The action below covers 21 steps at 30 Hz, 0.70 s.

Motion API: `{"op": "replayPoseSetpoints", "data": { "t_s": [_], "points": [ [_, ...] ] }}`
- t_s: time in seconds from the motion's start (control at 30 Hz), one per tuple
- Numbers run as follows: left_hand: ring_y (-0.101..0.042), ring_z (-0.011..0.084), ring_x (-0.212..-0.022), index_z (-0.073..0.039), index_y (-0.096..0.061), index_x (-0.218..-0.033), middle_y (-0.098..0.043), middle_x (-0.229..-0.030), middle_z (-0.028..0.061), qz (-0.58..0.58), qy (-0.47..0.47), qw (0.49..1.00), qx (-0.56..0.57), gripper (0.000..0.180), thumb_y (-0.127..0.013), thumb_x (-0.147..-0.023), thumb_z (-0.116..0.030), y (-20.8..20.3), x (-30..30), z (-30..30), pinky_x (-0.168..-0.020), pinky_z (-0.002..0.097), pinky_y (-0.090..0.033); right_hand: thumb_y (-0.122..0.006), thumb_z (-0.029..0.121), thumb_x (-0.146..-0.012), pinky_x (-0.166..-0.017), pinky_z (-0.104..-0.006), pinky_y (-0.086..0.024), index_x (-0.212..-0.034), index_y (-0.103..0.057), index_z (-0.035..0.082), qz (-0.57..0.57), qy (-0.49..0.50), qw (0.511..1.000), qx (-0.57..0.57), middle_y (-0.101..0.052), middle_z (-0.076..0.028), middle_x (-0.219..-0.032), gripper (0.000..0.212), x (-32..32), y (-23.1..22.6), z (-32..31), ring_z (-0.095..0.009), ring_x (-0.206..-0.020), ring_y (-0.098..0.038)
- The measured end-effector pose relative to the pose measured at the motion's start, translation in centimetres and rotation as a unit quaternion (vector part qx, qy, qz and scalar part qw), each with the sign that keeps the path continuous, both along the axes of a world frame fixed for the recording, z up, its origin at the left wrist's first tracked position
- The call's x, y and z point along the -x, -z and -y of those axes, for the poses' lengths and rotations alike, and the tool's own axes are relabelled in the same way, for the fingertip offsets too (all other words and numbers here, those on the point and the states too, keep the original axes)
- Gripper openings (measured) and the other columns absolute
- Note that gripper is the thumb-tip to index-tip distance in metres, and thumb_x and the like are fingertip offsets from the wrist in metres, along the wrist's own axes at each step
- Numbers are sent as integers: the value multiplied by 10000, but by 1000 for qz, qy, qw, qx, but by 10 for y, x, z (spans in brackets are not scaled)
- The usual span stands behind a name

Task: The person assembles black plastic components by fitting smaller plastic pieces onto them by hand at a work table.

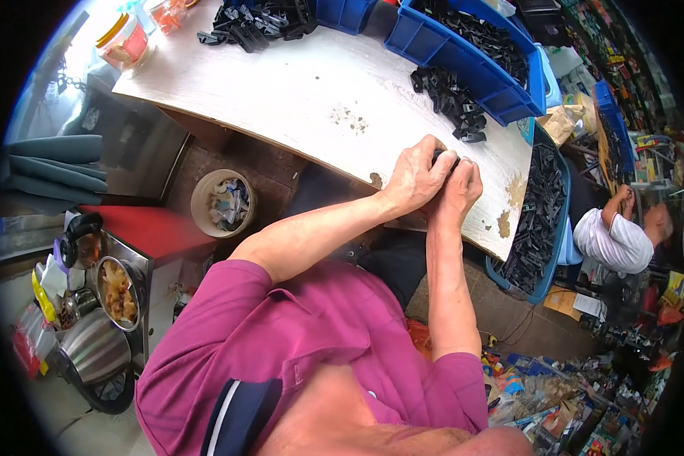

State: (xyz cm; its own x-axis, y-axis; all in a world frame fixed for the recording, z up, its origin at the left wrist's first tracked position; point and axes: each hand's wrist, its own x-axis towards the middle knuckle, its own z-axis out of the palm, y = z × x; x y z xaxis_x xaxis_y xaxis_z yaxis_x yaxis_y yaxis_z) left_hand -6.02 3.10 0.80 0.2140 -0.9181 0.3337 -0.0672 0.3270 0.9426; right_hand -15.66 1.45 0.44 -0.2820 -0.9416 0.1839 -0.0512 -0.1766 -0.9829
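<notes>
Near the front edge of the white worktable, my left hand and my right hand are pressed close together. Both are closed on one small black plastic part. Only a little of its dark top shows between the fingers, so its exact kind is hidden. Just beyond my hands, a loose heap of similar black parts lies against a blue bin holding more of them. Another heap of black parts sits at the table's far edge.
A large blue-grey tub full of black parts stands right of the table. At left are a waste bucket, a red-topped cabinet, a kettle and a jar. Another person sits at far right.
</notes>
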Motion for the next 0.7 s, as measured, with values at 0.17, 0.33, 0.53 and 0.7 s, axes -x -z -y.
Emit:
{"op": "replayPoseSetpoints", "data": {
  "t_s": [0.17,0.33,0.53,0.7],
  "points": [
    [-656,287,-694,30,-584,-1003,-651,-786,174,-56,42,997,-25,311,-621,-936,-271,1,-3,-2,-628,386,-513,-498,206,-951,-528,-289,-388,-748,-534,51,69,2,997,-43,-496,-14,-673,258,2,-10,-1,-107,-572,-438],
    [-600,179,-632,40,-567,-1048,-637,-709,130,-61,54,995,-60,321,-648,-919,-242,3,-8,-7,-599,331,-482,-428,238,-927,-488,-432,-591,-848,-513,-17,162,116,967,-157,-375,-28,-506,280,43,-60,27,-150,-414,-442],
    [-620,220,-624,39,-583,-1006,-646,-709,156,-12,60,998,-24,251,-637,-909,-186,-3,-5,-10,-603,356,-491,-614,298,-877,-461,-470,-586,-943,-519,-29,126,250,950,-140,-430,-83,-581,347,103,-64,50,-190,-420,-453],
    [-632,237,-621,33,-590,-979,-647,-709,169,-6,67,997,-25,210,-632,-906,-160,-4,-5,-10,-603,370,-494,-699,261,-871,-389,-376,-531,-1024,-586,-26,48,103,967,-229,-478,-69,-589,345,75,-43,64,-156,-385,-430]
  ]
}}
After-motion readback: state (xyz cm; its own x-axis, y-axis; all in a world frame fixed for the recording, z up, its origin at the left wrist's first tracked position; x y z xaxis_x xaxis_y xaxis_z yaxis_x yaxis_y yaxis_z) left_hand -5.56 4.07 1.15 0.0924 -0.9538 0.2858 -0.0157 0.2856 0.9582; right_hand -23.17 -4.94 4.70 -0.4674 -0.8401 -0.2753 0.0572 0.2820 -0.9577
